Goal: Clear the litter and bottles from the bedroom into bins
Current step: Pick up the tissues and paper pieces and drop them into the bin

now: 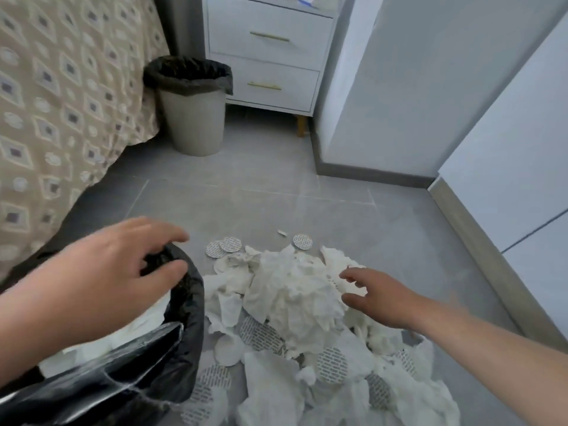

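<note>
Landmark: tissue pile [295,290], a heap of crumpled white paper on the grey tiled floor [246,195], in the lower middle of the view.
Round seals: flat printed discs [229,244] scattered at the far edge of the tissue pile, with more of them under and among its near part.
Near bin [190,305]: lined with a black bag and standing just left of the tissue pile, touching its edge. White paper [144,321] already lies inside.
Left hand [113,272]: over the mouth of the near bin, left of the tissue pile. The fingers are loosely bent and apart, with the thumb and forefinger either side of the liner's rim. The hand is blurred, so whether it grips the liner cannot be told.
Right hand [378,298]: on the right flank of the tissue pile, palm down. The fingers are straight and spread, the tips touching the paper, and nothing is pinched.
Far bin [195,118]: beige with a black liner, upright, well beyond the tissue pile and to its left.
Nightstand [270,53]: white with two drawers and gold handles, beyond the tissue pile and just right of the far bin.
Bed cover [61,103]: beige diamond pattern, hanging down left of the tissue pile, behind the near bin.
White panels [507,149]: to the right of the tissue pile, rising from the floor.
</note>
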The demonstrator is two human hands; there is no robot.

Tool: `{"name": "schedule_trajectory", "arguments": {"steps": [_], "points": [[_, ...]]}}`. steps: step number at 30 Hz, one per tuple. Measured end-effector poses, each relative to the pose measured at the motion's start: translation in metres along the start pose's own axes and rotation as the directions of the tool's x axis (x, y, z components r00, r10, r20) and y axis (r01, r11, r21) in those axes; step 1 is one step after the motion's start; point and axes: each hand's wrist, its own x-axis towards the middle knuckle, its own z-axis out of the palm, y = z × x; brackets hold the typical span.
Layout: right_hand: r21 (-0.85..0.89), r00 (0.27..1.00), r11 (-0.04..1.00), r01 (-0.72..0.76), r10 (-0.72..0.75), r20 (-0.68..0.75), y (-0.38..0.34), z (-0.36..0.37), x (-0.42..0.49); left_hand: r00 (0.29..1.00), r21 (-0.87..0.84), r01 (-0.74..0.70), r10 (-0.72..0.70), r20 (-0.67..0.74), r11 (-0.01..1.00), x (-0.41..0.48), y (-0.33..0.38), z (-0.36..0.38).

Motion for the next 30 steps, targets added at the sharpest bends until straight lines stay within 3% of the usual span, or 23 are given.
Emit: {"name": "schedule_trajectory", "arguments": {"steps": [1,4,7,12,17,21,30], "points": [[0.031,1.000,0.999,-0.019,0.019,-0.018,0.006,0.004,-0.001,0.994,-0.085,-0.017,0.026,0.107,0.996,0.011,0.045,0.002],[0.126,0.995,0.990,-0.056,0.066,-0.072,0.016,0.011,-0.001,0.954,-0.052,-0.027,0.041,0.297,0.998,0.066,0.105,0.052],[0.183,0.990,0.981,-0.066,0.087,-0.108,0.025,0.015,-0.001,0.930,-0.106,0.112,-0.067,0.361,0.988,0.101,0.124,0.116],[0.340,0.979,0.935,-0.106,0.158,-0.129,0.048,0.019,-0.008,0.913,-0.110,0.282,-0.232,0.336,0.953,0.111,0.127,0.210],[0.357,0.974,0.924,-0.136,0.190,-0.121,0.077,0.023,-0.013,0.851,-0.090,0.409,-0.344,0.398,0.908,0.118,0.109,0.255],[0.374,0.972,0.914,-0.160,0.213,-0.104,0.092,0.028,-0.011,0.844,-0.021,0.365,-0.321,0.430,0.931,0.111,0.091,0.284],[0.182,0.993,0.979,-0.091,0.102,-0.051,0.086,0.050,0.024,0.957,-0.302,0.213,-0.137,0.256,0.929,0.104,0.078,0.268]]}}
